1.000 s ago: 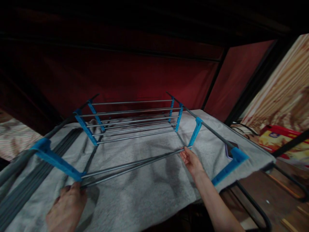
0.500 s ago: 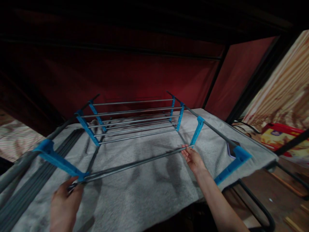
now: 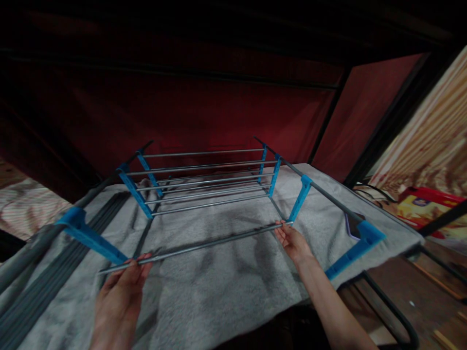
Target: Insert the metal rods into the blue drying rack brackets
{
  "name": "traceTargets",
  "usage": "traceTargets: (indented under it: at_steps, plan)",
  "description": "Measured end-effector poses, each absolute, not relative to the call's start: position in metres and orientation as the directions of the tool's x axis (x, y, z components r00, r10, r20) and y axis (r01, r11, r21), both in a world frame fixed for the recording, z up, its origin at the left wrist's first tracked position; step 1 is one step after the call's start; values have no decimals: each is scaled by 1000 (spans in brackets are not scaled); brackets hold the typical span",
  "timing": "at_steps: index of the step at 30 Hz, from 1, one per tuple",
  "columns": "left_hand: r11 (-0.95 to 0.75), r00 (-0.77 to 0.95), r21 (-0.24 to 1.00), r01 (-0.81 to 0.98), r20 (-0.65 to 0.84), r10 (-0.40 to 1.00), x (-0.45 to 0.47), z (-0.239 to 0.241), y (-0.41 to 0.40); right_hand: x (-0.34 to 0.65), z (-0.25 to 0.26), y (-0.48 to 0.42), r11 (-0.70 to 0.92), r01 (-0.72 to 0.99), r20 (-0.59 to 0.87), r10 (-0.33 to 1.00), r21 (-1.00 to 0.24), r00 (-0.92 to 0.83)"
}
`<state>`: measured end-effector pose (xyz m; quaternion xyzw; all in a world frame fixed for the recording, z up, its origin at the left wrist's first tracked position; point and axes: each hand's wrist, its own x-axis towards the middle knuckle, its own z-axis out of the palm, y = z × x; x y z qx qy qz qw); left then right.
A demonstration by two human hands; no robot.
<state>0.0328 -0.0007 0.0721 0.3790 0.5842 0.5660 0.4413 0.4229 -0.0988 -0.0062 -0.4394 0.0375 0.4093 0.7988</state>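
Note:
A thin grey metal rod [image 3: 215, 243] runs across the front of a partly built rack with blue plastic brackets. My left hand [image 3: 122, 294] grips it near its left end, which sticks out past the lower end of the left blue bracket [image 3: 95, 240]. At the other end, the fingers of my right hand [image 3: 292, 243] pinch the rod against the bottom of the right blue bracket [image 3: 300, 198]. Whether either tip is seated in a bracket I cannot tell. Behind, several metal rods [image 3: 211, 205] span the farther pairs of blue brackets.
Several loose grey tubes [image 3: 62, 262] lie on the left of the grey blanket [image 3: 219, 296]. A phone [image 3: 350, 227] rests beside the near right bracket [image 3: 359, 243]. Dark bed-frame bars [image 3: 392, 306] and a red-and-yellow package [image 3: 425, 206] are at the right.
My left hand has moved right and up from the left bracket's lower end onto the rod. The rod's left end now sticks out past that bracket. My right hand stays at its end.

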Motion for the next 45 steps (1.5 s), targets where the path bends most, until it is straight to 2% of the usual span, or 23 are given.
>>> traceTargets:
  at_steps: [2,4,13,19,25,32,35,37,39,41,45]
  plan:
    - [155,-260,929,-336,-250,933,44,53,16,422,-8,-99,276,-694,-432,615,-666,659]
    - [206,-191,873,-442,-317,929,55,41,20,422,-9,-99,273,-698,-446,605,-662,659]
    - [185,-78,830,-526,-264,961,90,37,6,435,-18,-111,267,-700,-510,524,-662,682]
    - [114,31,858,-501,-114,993,116,41,1,442,-41,-116,232,-714,-522,541,-661,659]
    - [32,95,906,-421,9,995,138,62,-13,411,-33,-112,158,-785,-589,576,-600,566]
    - [-2,176,940,-342,67,982,155,59,-34,347,-13,-109,-5,-867,-575,750,-498,326]
    - [-22,202,940,-341,96,975,156,58,-37,323,-1,-115,-259,-844,-558,828,-470,56]
    - [-90,180,946,-313,152,972,150,64,-34,315,6,-121,-446,-759,-518,839,-474,-169]
    - [-154,153,948,-278,202,967,140,75,-29,314,12,-127,-512,-686,-448,845,-517,-293]
    - [-190,137,949,-252,229,964,130,86,-25,320,14,-128,-452,-692,-390,883,-562,-260]
    - [-114,237,968,-225,168,957,122,92,-22,339,12,-117,-194,-757,-378,923,-624,75]
